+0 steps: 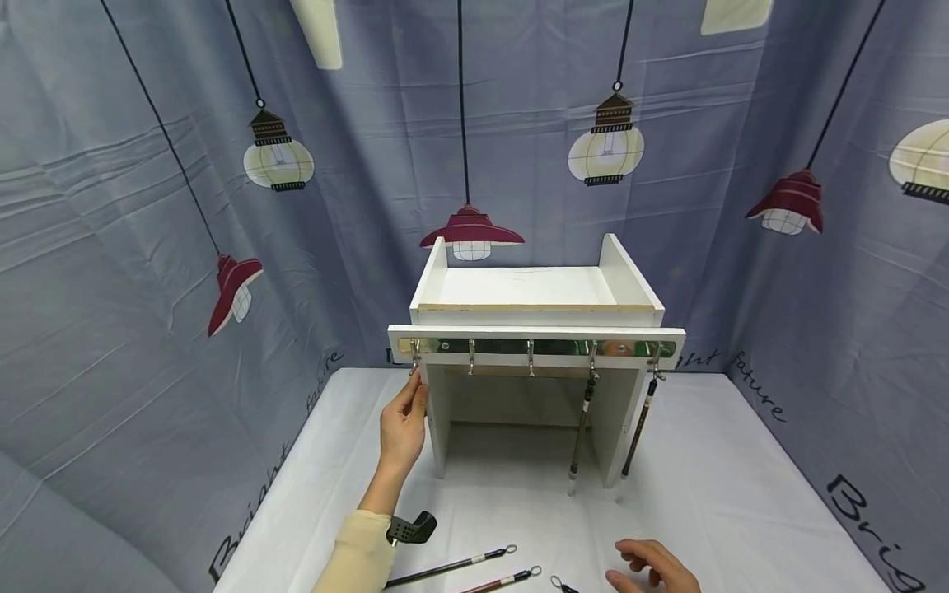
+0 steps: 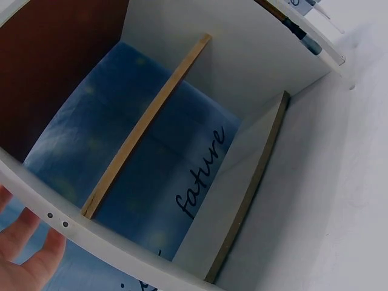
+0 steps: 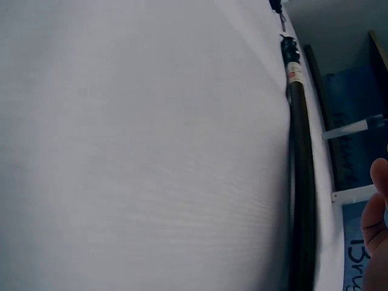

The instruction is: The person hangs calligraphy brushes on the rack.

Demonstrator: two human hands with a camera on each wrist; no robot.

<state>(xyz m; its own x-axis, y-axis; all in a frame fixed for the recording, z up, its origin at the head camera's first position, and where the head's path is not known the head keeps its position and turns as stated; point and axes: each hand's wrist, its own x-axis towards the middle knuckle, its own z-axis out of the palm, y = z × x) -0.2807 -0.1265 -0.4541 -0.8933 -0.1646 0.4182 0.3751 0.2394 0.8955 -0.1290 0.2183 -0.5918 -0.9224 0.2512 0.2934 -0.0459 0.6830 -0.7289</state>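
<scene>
head view | left hand (image 1: 403,426) at leftmost hook (image 1: 414,352), cannot tell if pinching; right hand (image 1: 658,567) relaxed, holding nothing | dark rod (image 1: 452,567) lies on table (image 1: 726,469): likely light, stiff, prone to roll; best pinched beside its looped end

1. A blue-grey curtain (image 1: 534,74) is filling the back and both sides of the head view.
2. Printed red lamps (image 1: 474,224) are hanging left of centre, at upper centre and at upper right.
3. Printed pale lanterns (image 1: 278,161) are showing at upper left, right of upper centre and at the right edge.
4. Black lettering (image 1: 843,498) is running along the curtain's bottom, lower left and lower right.
5. A white cloth (image 1: 741,494) is spreading across the lower middle.
</scene>
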